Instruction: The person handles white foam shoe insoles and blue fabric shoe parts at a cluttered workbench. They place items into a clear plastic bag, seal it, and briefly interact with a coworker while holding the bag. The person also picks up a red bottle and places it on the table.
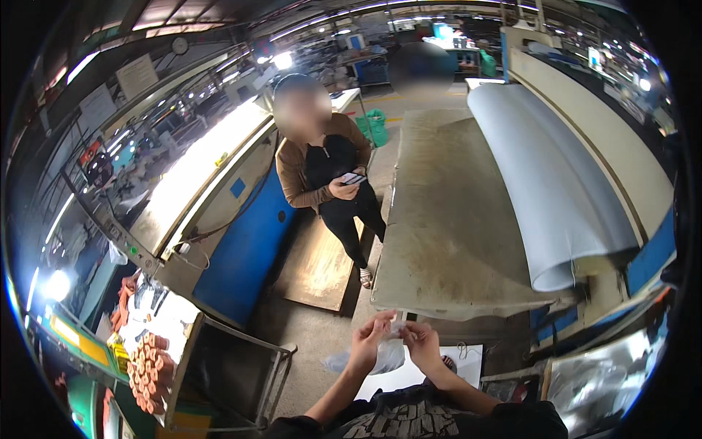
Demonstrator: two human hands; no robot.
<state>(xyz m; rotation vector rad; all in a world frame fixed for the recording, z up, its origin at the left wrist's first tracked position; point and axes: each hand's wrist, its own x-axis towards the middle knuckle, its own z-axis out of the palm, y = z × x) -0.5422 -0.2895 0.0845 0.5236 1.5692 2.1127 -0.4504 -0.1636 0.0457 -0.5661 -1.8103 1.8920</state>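
Note:
Both of my hands are raised close together in front of me, near the near edge of a worn, stained table. Between my left hand (370, 341) and my right hand (421, 344) is a thin, clear plastic bag (387, 357), its top edge pinched by the fingers of each hand. The bag hangs down below my wrists over a white sheet (468, 364). Whether anything is inside the bag is too blurred to tell. A dark round item (448, 362) shows beside my right wrist.
A worn table (453, 219) stands ahead, with a large grey-white roll (541, 183) along its right side. A person (322, 157) holding a phone (354, 178) stands left of it. Reddish rolls (151, 373) lie on a rack at lower left. Plastic-covered stock (607, 373) sits at lower right.

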